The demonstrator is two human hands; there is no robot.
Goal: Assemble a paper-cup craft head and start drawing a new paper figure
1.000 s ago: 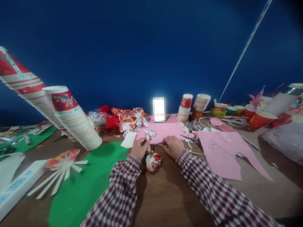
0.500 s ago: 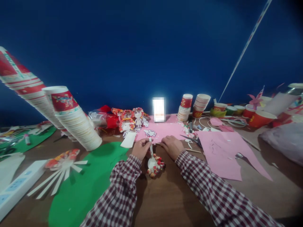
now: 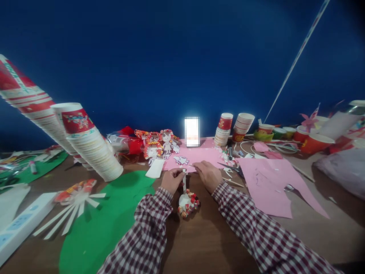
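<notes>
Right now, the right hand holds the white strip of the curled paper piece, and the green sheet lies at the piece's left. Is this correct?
Not quite: the head view shows the left hand, not the right hand, holding the white strip of the curled paper piece. The green sheet lies at its left.

The scene was dim overall, and the wall (image 3: 137, 68) was a deep blue that fell to near black at the upper right corner. A pixelated white patch (image 3: 192, 131) glared at the centre, a faint bluish glow around it. Soft shadows lay on the brown bench (image 3: 196, 243) beside the forearms. Fine detail was soft throughout, with small prints smeared. Toward the sides the wide view stretched things: the tall cup stack (image 3: 88, 144) leaned outward, and the plastic bag (image 3: 342, 169) looked blurred.
</notes>
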